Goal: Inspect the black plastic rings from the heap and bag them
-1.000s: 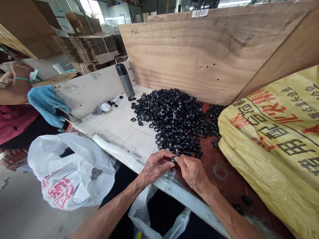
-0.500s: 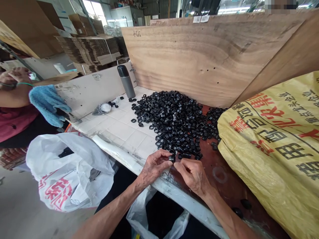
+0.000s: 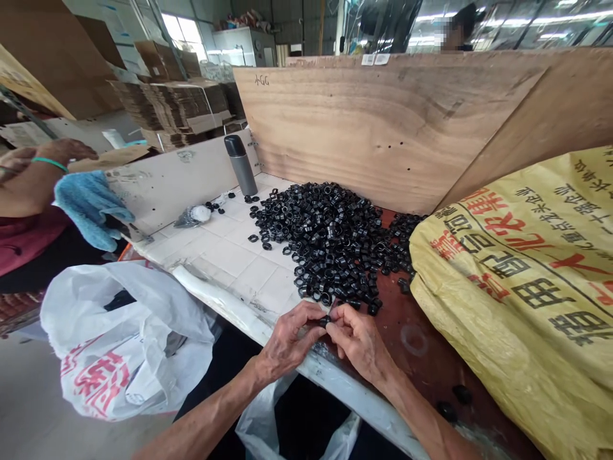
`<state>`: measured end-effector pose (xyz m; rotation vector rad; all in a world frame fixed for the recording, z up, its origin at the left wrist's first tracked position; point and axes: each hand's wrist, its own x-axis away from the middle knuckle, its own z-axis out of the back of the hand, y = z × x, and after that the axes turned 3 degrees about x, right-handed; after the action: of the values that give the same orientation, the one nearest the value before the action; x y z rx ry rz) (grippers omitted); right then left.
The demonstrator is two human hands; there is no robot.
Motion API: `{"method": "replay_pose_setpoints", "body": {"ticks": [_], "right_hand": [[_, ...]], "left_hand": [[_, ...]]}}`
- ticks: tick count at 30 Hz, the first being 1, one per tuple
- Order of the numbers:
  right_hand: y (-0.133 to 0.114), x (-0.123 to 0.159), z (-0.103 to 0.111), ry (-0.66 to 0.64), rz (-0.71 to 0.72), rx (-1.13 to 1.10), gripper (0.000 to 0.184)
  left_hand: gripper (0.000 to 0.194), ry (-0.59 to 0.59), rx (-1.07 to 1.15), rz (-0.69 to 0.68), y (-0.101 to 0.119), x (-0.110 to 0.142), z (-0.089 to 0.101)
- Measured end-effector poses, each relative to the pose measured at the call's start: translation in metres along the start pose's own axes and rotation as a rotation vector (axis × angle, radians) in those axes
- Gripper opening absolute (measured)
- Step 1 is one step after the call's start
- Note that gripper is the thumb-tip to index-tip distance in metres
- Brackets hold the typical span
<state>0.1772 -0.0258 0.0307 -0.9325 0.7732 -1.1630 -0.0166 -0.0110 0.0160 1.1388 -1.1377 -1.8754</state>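
Note:
Between my two hands, just above the table's front edge, is a small black plastic ring-shaped part [image 3: 325,321]. The fingertips of my left hand [image 3: 293,335] pinch it from the left. From the other side, my right hand [image 3: 355,332] has thumb and forefinger closed on the same part. Fingers cover most of it, so its exact shape is hard to make out. Right behind the hands spreads a large heap of similar black plastic rings [image 3: 330,236].
A yellow woven sack [image 3: 479,306] stands on the right, and a plywood board [image 3: 364,128] walls off the back. A grey flask [image 3: 242,167] is at the back left. White plastic bag [image 3: 129,345] hangs at left; a co-worker's arm [image 3: 43,169] is beyond the blue towel [image 3: 93,207].
My right hand has closed in on the black part, its fingertips now on it beside the left ones. The camera view has tilted up slightly. The co-worker's hand has moved right.

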Motion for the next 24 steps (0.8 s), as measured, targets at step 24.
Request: {"method": "replay_pose_setpoints", "body": {"ticks": [24], "right_hand": [[0.034, -0.01, 0.011, 0.183, 0.225, 0.553, 0.009]], "left_hand": [[0.023, 0.091, -0.546, 0.017, -0.017, -0.02, -0.019]]}}
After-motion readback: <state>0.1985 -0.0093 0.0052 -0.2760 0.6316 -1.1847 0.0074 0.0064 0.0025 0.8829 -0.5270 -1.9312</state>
